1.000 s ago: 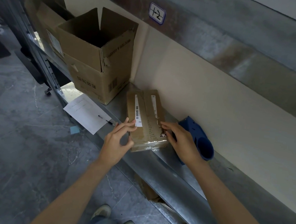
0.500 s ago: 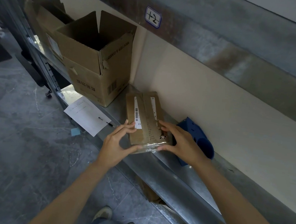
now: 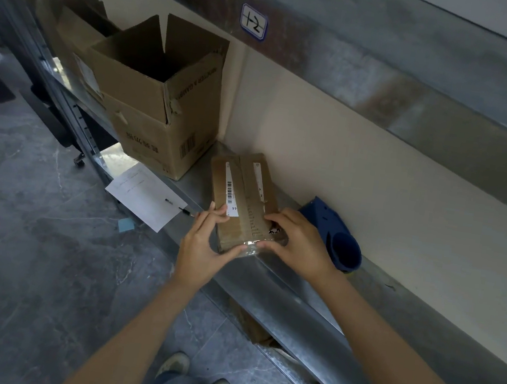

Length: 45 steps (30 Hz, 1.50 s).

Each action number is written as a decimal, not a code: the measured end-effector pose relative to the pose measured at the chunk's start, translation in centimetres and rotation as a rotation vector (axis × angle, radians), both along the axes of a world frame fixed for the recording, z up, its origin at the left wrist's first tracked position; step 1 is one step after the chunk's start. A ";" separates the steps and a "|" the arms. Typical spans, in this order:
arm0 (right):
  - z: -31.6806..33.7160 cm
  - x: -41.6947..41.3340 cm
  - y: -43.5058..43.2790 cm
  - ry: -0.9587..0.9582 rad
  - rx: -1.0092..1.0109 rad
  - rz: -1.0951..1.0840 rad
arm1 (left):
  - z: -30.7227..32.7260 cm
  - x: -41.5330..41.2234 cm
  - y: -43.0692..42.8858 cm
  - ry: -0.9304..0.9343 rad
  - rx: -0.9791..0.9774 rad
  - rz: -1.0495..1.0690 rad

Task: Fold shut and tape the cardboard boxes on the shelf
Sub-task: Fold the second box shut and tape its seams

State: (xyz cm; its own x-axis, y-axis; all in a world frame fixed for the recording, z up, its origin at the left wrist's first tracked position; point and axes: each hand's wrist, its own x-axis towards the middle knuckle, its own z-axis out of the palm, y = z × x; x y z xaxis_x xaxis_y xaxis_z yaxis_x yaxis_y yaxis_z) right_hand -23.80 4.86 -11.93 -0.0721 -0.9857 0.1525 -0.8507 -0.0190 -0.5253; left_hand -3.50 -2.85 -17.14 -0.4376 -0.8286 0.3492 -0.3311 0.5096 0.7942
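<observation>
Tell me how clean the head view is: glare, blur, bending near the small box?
Head view: glare on the clear tape at the small box's near end; left hand and right hand sharp; far-left boxes dim, blurred; wide-angle slightly bows the shelf edge.

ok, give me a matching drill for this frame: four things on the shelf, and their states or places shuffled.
Things:
1. small flat box
2. large box
3. sheet of paper
4. blue plastic tool

States or places:
A. top flaps standing open
B. overhangs the front edge of the shelf
C. against the wall, beyond the right hand
D. closed, held between the left hand and the right hand

Pairs: 1-D, 2-A, 3-B, 4-C
</observation>
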 end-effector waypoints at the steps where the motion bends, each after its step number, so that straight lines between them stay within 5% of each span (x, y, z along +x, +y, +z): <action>1: -0.1 0.1 0.1 -0.010 -0.007 -0.007 | 0.0 -0.1 0.2 0.006 0.016 0.006; 10: -0.2 0.4 -0.5 -0.148 0.059 -0.070 | 0.4 -0.1 1.4 -0.002 0.078 0.018; 16: 0.4 -1.4 -0.7 -0.202 0.166 -0.038 | 0.4 1.8 0.5 -0.264 -0.195 -0.156; 22: 0.8 -1.1 -0.4 -0.217 0.211 -0.068 | 2.8 3.1 -7.5 -0.383 -0.216 -0.250; 27: 1.2 0.2 0.1 -0.158 0.241 -0.189 | 3.9 1.7 -13.1 -0.682 -0.221 -0.376; 38: 0.3 6.1 -1.8 -0.236 0.082 -0.706 | 3.8 3.9 -13.2 -0.492 -0.292 -0.336; 45: -1.3 7.9 -4.2 -0.256 0.079 -0.811 | 3.4 2.7 -14.8 -0.434 -0.222 -0.449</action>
State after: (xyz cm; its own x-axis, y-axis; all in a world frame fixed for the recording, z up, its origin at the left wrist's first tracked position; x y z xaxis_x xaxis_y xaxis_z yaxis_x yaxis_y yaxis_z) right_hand -15.91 0.64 -13.26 -0.7832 -0.6210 -0.0321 -0.4398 0.5897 -0.6774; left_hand -0.76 -17.67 -13.75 -0.8631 -0.4616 0.2047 -0.3148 0.8088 0.4967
